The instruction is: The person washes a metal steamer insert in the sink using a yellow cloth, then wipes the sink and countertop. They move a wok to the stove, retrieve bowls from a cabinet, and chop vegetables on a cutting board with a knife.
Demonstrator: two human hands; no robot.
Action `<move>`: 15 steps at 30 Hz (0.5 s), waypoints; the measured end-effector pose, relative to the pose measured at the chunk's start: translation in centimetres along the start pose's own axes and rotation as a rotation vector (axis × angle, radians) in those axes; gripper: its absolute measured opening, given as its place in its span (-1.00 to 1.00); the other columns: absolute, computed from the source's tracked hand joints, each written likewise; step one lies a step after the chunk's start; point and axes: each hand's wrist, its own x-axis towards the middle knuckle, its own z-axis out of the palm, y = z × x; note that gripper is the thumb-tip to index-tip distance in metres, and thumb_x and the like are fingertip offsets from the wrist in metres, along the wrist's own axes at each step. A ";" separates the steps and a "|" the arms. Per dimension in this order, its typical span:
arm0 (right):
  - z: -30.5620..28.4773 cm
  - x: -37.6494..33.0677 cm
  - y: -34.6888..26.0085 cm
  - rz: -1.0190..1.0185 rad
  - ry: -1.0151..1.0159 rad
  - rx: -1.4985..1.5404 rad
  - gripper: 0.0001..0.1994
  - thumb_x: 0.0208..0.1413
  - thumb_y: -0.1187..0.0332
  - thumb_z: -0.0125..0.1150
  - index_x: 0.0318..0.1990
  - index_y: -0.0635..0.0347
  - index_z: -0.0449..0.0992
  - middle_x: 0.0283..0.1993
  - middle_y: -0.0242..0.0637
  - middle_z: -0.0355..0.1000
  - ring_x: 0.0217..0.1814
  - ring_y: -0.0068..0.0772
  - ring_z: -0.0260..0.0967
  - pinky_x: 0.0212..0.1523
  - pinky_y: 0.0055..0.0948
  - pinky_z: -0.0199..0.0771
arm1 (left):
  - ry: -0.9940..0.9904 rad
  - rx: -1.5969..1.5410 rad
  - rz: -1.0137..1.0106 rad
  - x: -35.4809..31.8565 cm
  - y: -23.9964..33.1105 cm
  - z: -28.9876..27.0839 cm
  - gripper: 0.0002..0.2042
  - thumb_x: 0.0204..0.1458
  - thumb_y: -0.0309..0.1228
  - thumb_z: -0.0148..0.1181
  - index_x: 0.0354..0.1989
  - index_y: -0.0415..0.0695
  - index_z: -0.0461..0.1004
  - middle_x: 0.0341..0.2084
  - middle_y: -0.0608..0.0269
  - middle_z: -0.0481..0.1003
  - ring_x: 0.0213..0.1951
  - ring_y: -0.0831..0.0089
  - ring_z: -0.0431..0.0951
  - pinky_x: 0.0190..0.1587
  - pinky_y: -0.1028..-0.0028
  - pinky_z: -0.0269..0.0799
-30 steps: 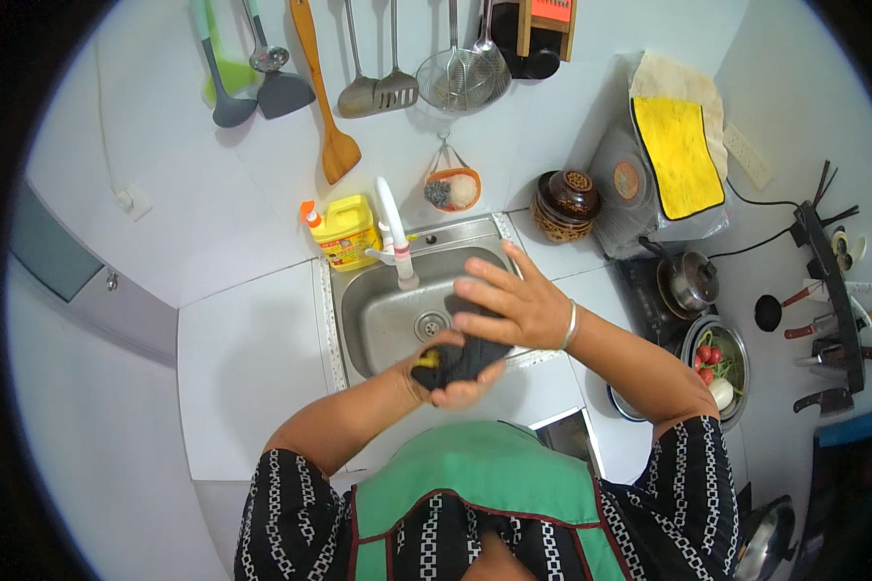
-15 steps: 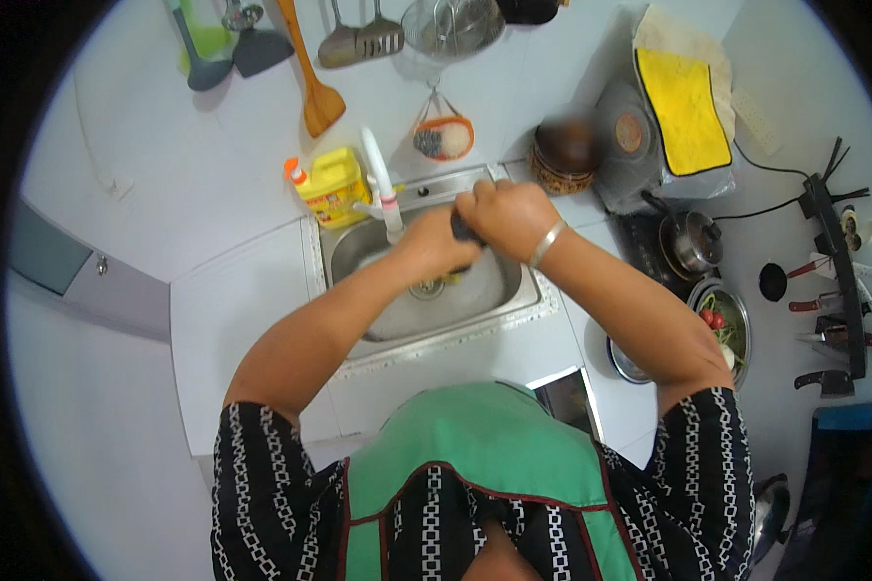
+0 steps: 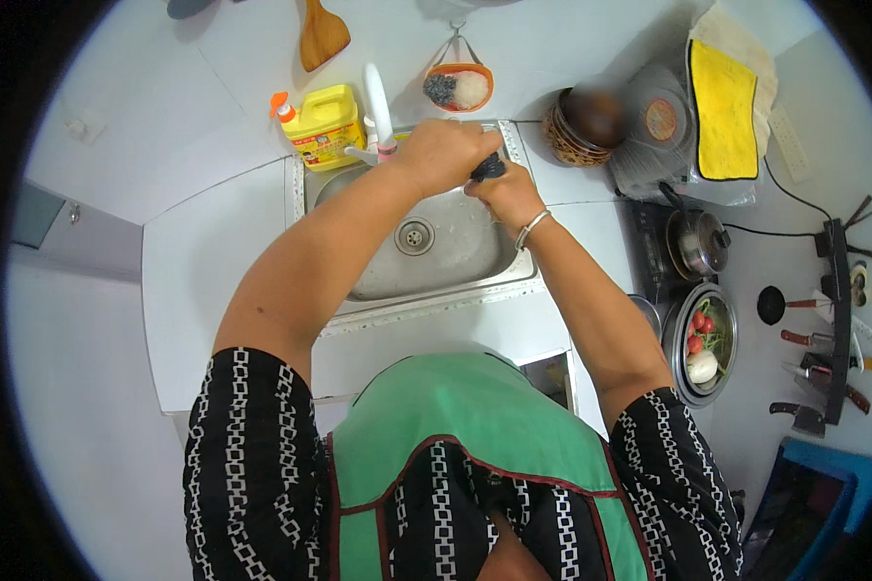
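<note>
Both my hands are raised over the far right side of the steel sink. A small black crumpled thing is squeezed between them; most of it is hidden, and I cannot make out its kind. My left hand closes over it from the left, its back turned up. Lower and to the right, my right hand, with a silver bangle at the wrist, grips the same thing. Just left of my left hand stands the white faucet. The sink's drain strainer lies uncovered below.
A yellow detergent jug stands behind the sink at left. An orange holder with scrubbers hangs on the wall. To the right are a woven basket, a lidded pot, a steel bowl of vegetables and wall-hung knives.
My left hand has moved over the top of the black thing, and my right hand has dropped lower beside it. The view has shifted, so more of the sink and vegetable bowl shows.
</note>
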 end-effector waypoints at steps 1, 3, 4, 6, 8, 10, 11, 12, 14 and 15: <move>0.0 0.2 -0.1 0.066 -0.057 0.146 -0.88 -0.17 0.47 0.19 -0.44 0.19 0.38 -0.58 -0.37 0.31 -0.62 -0.50 0.19 -0.57 -0.48 0.15 | -0.003 0.014 0.019 0.3 -0.3 -0.1 -0.83 -0.22 -0.41 0.15 -0.42 -0.04 0.32 -0.55 0.22 0.44 -0.48 0.20 0.52 -0.52 0.26 0.41; -0.2 0.1 -0.6 0.206 -0.164 0.440 -0.87 -0.12 0.49 0.15 -0.51 0.11 0.29 -0.69 -0.53 0.11 -0.76 -0.68 -0.06 -0.74 -0.59 -0.17 | 0.008 0.042 0.087 1.0 -1.3 0.0 -0.84 -0.20 -0.40 0.13 -0.42 -0.04 0.31 -0.56 0.24 0.43 -0.49 0.22 0.52 -0.53 0.28 0.41; -0.2 0.4 -0.3 0.233 -0.226 0.528 -0.87 -0.09 0.51 0.11 -0.45 0.10 0.27 -0.70 -0.55 0.06 -0.77 -0.72 -0.14 -0.74 -0.62 -0.21 | 0.012 0.054 0.121 1.3 -1.7 0.2 -0.85 -0.19 -0.40 0.12 -0.42 -0.03 0.31 -0.56 0.25 0.42 -0.49 0.23 0.52 -0.53 0.30 0.41; -0.3 0.5 -0.4 0.279 -0.316 0.673 -0.88 -0.07 0.50 0.08 -0.41 0.10 0.27 -0.70 -0.56 0.04 -0.77 -0.73 -0.15 -0.74 -0.65 -0.21 | 0.045 0.038 0.176 1.8 -2.4 0.5 -0.82 -0.24 -0.39 0.16 -0.42 -0.04 0.33 -0.57 0.26 0.44 -0.52 0.25 0.53 -0.58 0.33 0.42; -0.2 0.6 -0.3 0.318 -0.400 0.823 -0.91 -0.01 0.48 0.02 -0.36 0.07 0.26 -0.69 -0.57 0.01 -0.76 -0.74 -0.17 -0.75 -0.70 -0.21 | 0.077 0.025 0.226 2.3 -3.2 1.1 -0.82 -0.26 -0.39 0.17 -0.43 -0.03 0.34 -0.58 0.27 0.44 -0.54 0.26 0.53 -0.61 0.36 0.42; -0.3 0.8 -0.2 0.365 -0.446 0.935 -0.94 0.02 0.46 0.00 -0.36 0.06 0.27 -0.68 -0.57 0.01 -0.75 -0.74 -0.16 -0.75 -0.70 -0.19 | 0.108 0.015 0.267 2.8 -3.8 1.6 -0.83 -0.26 -0.39 0.16 -0.44 -0.03 0.34 -0.60 0.29 0.43 -0.57 0.27 0.52 -0.63 0.37 0.41; -0.3 0.9 0.0 0.389 -0.468 0.992 -0.95 0.04 0.45 -0.02 -0.35 0.05 0.27 -0.68 -0.56 0.02 -0.75 -0.74 -0.16 -0.75 -0.70 -0.19 | 0.121 0.009 0.265 2.9 -4.0 1.8 -0.83 -0.26 -0.39 0.15 -0.45 -0.02 0.34 -0.61 0.30 0.43 -0.57 0.28 0.52 -0.64 0.38 0.40; -0.3 1.1 0.2 0.398 -0.523 1.075 -0.96 0.05 0.44 -0.03 -0.35 0.04 0.28 -0.68 -0.56 0.02 -0.75 -0.73 -0.16 -0.74 -0.69 -0.18 | 0.132 0.005 0.265 3.0 -4.2 1.9 -0.84 -0.25 -0.39 0.15 -0.45 -0.02 0.33 -0.62 0.30 0.42 -0.58 0.28 0.51 -0.65 0.38 0.39; -0.1 1.2 0.7 0.417 -0.628 1.244 -0.97 0.08 0.43 -0.05 -0.34 0.02 0.29 -0.67 -0.56 0.02 -0.74 -0.72 -0.15 -0.73 -0.69 -0.16 | 0.139 -0.001 0.238 3.0 -4.3 2.2 -0.85 -0.24 -0.39 0.12 -0.46 -0.02 0.32 -0.62 0.32 0.39 -0.57 0.30 0.49 -0.65 0.38 0.38; 0.1 1.2 0.7 0.428 -0.642 1.296 -0.97 0.08 0.42 -0.06 -0.34 0.02 0.30 -0.67 -0.56 0.02 -0.74 -0.72 -0.15 -0.72 -0.69 -0.15 | 0.137 0.001 0.209 2.8 -4.2 2.1 -0.86 -0.23 -0.39 0.11 -0.47 -0.02 0.30 -0.62 0.33 0.37 -0.56 0.31 0.48 -0.63 0.37 0.37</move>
